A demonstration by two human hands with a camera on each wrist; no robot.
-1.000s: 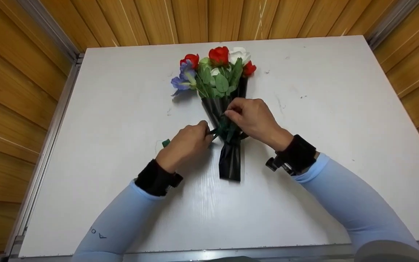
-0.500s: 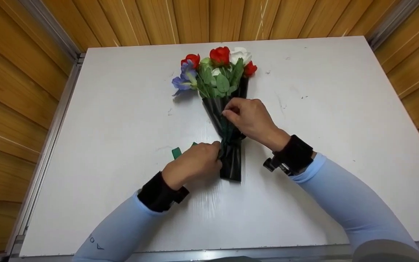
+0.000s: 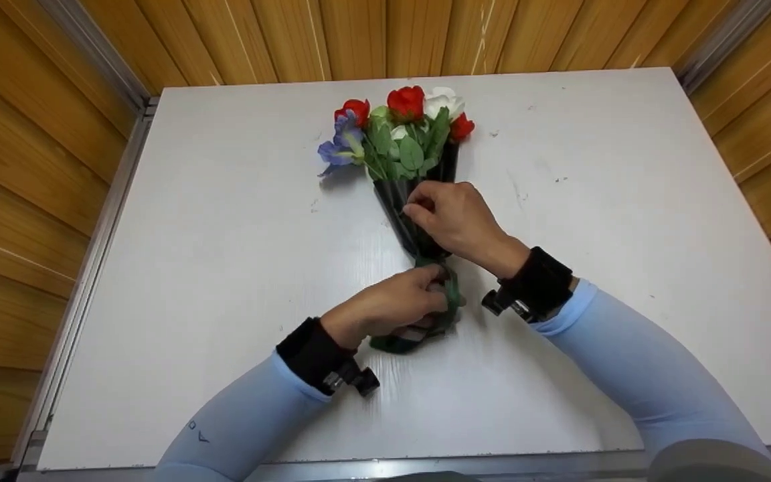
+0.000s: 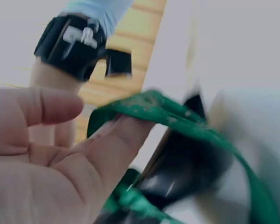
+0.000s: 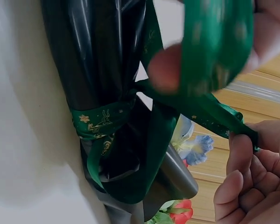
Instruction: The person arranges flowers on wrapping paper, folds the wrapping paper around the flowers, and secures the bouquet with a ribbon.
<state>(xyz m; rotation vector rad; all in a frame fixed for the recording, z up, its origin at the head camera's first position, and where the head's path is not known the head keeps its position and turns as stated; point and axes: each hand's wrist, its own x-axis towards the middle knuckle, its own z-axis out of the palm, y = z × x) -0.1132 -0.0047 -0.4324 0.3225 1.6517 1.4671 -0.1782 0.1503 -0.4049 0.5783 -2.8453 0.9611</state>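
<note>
A bouquet of flowers (image 3: 411, 154) in black wrapping (image 3: 395, 197) lies on the white table. A green ribbon (image 5: 100, 123) with gold print is wound round the narrow part of the wrapping. My right hand (image 3: 456, 217) pinches one strand between thumb and finger, drawn away from the wrap in the right wrist view. My left hand (image 3: 395, 304) is over the lower end of the wrapping. The ribbon drapes over its extended fingers (image 4: 123, 140), with the thumb apart from them. A ribbon tail hangs below this hand, which hides most of the wrapping's lower end.
The white table (image 3: 238, 234) reaches to wooden panel walls (image 3: 419, 40) at the back and sides. A metal rail (image 3: 372, 468) runs along the front edge. Each wrist wears a black band with a small camera.
My left hand has moved right and toward the front edge, from left of the bouquet to over its lower end, carrying ribbon. My right hand keeps its pinch, shifting slightly left.
</note>
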